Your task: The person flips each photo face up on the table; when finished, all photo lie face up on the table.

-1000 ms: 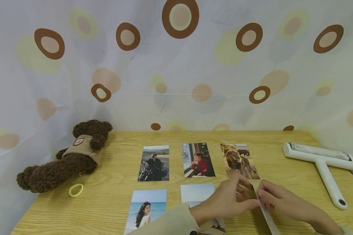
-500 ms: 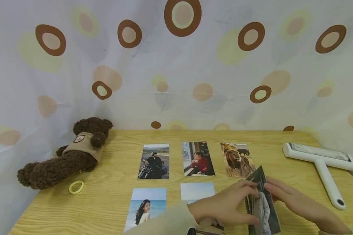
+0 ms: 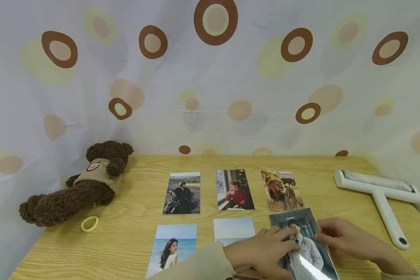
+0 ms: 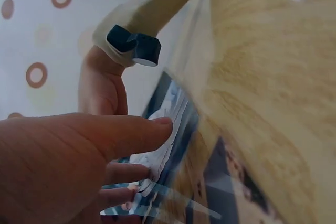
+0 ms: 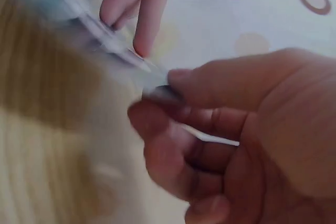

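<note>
In the head view, a photo (image 3: 306, 249) of a person in a white coat lies tilted between my hands, a bright glare across its lower part. My right hand (image 3: 346, 237) pinches its right edge between thumb and fingertips, which the right wrist view also shows. Spread over the picture's left side are the fingers of my left hand (image 3: 262, 251), touching its face. In the left wrist view the photo (image 4: 170, 114) stands at a slant behind my thumb. Just beyond its top edge lies a lion photo (image 3: 281, 190). My left arm partly covers a sea photo (image 3: 233, 229).
Three more photos lie on the table (image 3: 136, 249): a motorcycle rider (image 3: 182, 193), a person in red (image 3: 235, 190) and a person by the sea (image 3: 171, 249). A brown teddy bear (image 3: 87, 190) and yellow ring (image 3: 89, 224) sit left; a white lint roller (image 3: 388, 214) lies right.
The photo was edge-on between my hands, then its picture side turned into view. It now lies flatter and further left, with my left fingers spread over it and my right hand still at its right edge.
</note>
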### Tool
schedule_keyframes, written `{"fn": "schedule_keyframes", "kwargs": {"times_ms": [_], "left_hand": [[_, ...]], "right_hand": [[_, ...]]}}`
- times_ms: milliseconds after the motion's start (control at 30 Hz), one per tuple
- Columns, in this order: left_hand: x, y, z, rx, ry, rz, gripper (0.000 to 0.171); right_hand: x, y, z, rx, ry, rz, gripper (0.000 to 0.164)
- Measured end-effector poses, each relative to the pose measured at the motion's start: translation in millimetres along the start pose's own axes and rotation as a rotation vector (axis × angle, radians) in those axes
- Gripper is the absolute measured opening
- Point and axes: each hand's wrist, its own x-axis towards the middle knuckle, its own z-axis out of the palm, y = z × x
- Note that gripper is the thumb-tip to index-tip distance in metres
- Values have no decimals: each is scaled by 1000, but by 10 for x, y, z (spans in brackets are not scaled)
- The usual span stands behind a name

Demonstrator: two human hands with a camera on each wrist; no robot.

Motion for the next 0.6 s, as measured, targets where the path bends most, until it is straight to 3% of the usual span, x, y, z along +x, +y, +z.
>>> {"fn": "schedule_keyframes", "kwargs": {"times_ms": [100, 200, 333, 600], "left_hand": [[13, 10, 9, 94, -35, -26, 59], [42, 14, 30, 163, -54, -46, 55], [47, 16, 38, 180, -43, -53, 53], [25, -2, 53, 151, -24, -41, 53]], "right_hand": [[17, 51, 80, -233, 93, 63, 24], [30, 60, 129, -354, 139, 138, 27], [41, 32, 151, -391, 151, 210, 28], [36, 38, 176, -419, 174, 239, 30]]}}
